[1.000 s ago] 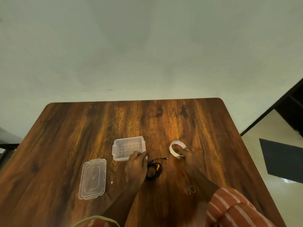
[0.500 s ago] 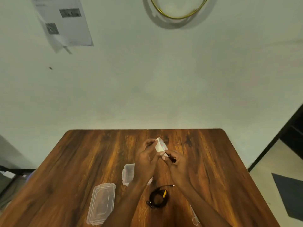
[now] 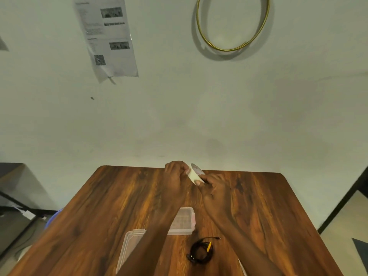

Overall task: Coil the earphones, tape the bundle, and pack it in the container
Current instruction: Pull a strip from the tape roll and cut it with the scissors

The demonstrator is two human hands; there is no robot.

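Both hands on tape roll

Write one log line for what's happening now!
step: taping | both hands on tape | earphones coiled on table | container open

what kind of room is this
Probably a plain office or workroom, though that's a guess: a wooden table stands against a bare wall, with a printed notice and a gold hoop hung on it.
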